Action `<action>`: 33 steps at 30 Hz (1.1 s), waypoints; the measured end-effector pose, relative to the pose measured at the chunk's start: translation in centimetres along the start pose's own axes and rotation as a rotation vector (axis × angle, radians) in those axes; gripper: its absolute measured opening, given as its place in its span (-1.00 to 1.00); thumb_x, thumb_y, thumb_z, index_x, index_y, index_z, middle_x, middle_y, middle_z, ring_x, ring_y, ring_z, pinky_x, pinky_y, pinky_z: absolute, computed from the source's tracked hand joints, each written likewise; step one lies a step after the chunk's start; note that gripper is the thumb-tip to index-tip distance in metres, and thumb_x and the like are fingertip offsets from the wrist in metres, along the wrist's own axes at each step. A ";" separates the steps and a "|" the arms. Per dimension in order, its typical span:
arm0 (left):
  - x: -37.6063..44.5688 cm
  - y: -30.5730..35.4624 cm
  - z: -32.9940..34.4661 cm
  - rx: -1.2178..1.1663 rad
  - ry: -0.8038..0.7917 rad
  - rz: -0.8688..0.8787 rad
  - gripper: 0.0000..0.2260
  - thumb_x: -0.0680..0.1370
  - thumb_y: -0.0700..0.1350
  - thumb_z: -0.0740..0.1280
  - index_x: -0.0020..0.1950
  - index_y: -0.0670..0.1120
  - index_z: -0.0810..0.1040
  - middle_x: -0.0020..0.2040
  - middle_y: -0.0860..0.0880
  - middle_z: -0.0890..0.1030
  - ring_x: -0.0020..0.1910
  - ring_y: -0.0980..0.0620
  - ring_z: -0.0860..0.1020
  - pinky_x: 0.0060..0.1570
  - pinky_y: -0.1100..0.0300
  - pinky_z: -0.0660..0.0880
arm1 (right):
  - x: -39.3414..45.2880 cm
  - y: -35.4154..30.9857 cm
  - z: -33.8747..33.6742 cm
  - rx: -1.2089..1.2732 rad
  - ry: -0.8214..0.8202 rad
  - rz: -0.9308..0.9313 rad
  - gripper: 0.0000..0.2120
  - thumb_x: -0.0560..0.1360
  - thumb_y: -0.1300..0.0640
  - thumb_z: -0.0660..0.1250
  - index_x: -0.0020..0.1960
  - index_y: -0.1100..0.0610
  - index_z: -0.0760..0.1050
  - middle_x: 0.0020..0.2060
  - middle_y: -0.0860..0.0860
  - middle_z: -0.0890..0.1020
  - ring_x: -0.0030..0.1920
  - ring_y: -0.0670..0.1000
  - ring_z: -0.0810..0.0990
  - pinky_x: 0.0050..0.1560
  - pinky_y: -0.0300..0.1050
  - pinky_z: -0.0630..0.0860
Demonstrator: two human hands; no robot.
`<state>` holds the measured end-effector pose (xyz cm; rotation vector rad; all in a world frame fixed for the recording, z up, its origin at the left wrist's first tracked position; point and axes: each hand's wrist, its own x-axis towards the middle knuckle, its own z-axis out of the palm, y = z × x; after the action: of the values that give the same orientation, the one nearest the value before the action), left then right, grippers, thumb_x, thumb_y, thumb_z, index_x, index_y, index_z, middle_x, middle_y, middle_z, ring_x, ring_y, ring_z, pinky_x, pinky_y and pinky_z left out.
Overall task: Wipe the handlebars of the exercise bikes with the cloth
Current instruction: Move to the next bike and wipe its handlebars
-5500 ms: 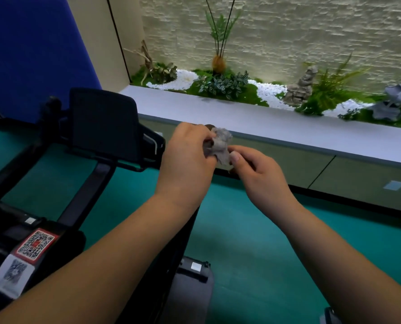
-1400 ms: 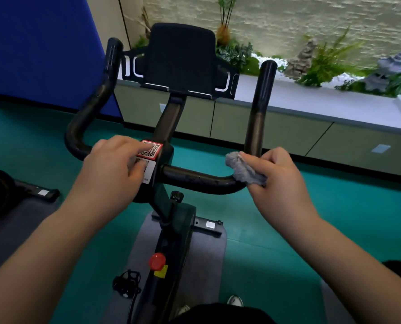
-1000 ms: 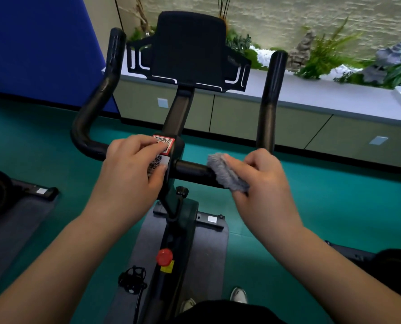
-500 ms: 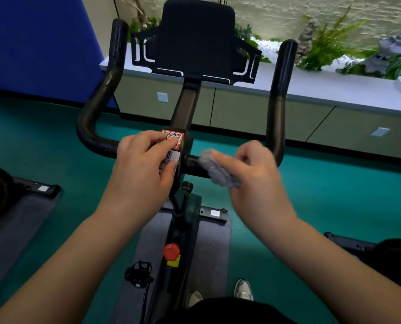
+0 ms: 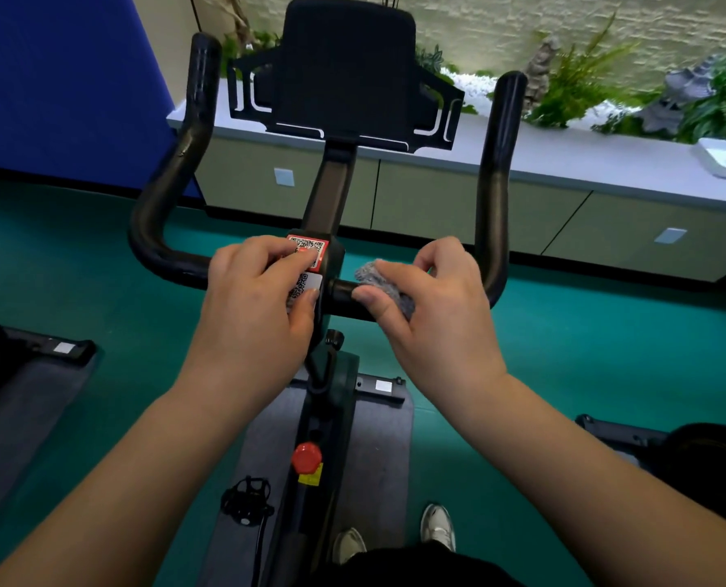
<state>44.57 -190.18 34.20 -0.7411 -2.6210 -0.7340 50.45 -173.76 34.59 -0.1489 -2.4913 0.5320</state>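
Head view: the right hand (image 5: pixel 433 315) clasps a grey cloth (image 5: pixel 384 286) around the horizontal bar of the black handlebars (image 5: pixel 344 296), thumb below and fingers curled over the top, just right of the centre stem; the left hand (image 5: pixel 259 307) lies on the stem clamp with relaxed fingers touching the QR-code stickers (image 5: pixel 308 264), gripping nothing. Both upright horns, left (image 5: pixel 183 158) and right (image 5: pixel 494 180), stand uncovered, with the tablet holder (image 5: pixel 346 69) between them. A white tray (image 5: pixel 725 156), contents not discernible, sits at the ledge's right edge; green floor (image 5: pixel 585 353) lies open beside the grey mat (image 5: pixel 378 451).
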 end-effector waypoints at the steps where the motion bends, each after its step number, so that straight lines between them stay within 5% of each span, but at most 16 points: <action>1: 0.0 0.0 0.0 0.002 0.000 0.000 -0.65 0.46 -0.19 0.37 0.25 -0.15 0.54 0.16 -0.09 0.51 0.15 -0.17 0.37 0.17 0.16 0.23 | 0.0 0.1 0.0 0.012 0.009 0.000 -0.54 0.50 -0.21 0.15 0.02 0.10 0.65 -0.18 0.07 0.41 -0.12 0.08 0.40 -0.19 -0.08 0.37; 6: -0.1 0.0 0.1 -0.011 0.006 -0.004 -0.65 0.47 -0.20 0.37 0.26 -0.16 0.54 0.17 -0.10 0.51 0.15 -0.19 0.37 0.19 0.13 0.26 | 0.4 0.8 0.2 0.072 -0.007 0.036 -0.69 0.56 0.02 0.19 -0.20 0.16 0.60 -0.24 0.03 0.47 -0.17 0.04 0.43 -0.16 -0.15 0.34; 10: -0.1 0.0 0.1 -0.008 0.002 0.003 -0.66 0.48 -0.19 0.37 0.26 -0.15 0.54 0.17 -0.09 0.51 0.16 -0.18 0.37 0.20 0.15 0.24 | 0.8 1.2 -0.8 0.148 -0.057 0.059 -0.80 0.53 0.18 0.26 0.14 0.09 0.53 -0.12 -0.05 0.56 -0.06 -0.05 0.48 -0.04 -0.26 0.34; 12: -0.1 0.0 0.1 -0.006 0.001 -0.002 -0.65 0.47 -0.20 0.37 0.26 -0.15 0.54 0.17 -0.09 0.51 0.16 -0.17 0.37 0.20 0.15 0.25 | 1.0 1.2 -1.0 0.144 -0.059 0.017 -0.80 0.51 0.22 0.27 0.10 0.06 0.56 -0.13 -0.04 0.57 -0.08 -0.01 0.51 -0.06 -0.20 0.39; 21: -0.2 0.2 0.1 -0.002 0.010 -0.003 -0.66 0.47 -0.20 0.35 0.26 -0.16 0.54 0.16 -0.11 0.51 0.16 -0.19 0.37 0.20 0.03 0.33 | -0.1 2.5 -0.8 0.067 -0.120 -0.137 -0.67 0.43 -0.02 0.35 0.10 0.14 0.62 -0.09 0.05 0.61 -0.06 0.11 0.53 0.01 -0.06 0.46; 33: -0.2 0.3 0.3 0.001 0.016 -0.011 -0.65 0.46 -0.19 0.34 0.25 -0.15 0.54 0.16 -0.11 0.51 0.15 -0.20 0.38 0.19 0.00 0.34 | -0.3 3.5 -1.6 0.048 -0.081 -0.162 -0.82 0.44 0.19 0.36 0.01 0.18 0.64 -0.12 0.09 0.63 -0.09 0.16 0.56 -0.03 -0.07 0.48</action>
<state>44.90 -189.87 34.02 -0.7188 -2.6130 -0.7388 51.59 -170.10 34.20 0.0941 -2.5384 0.5389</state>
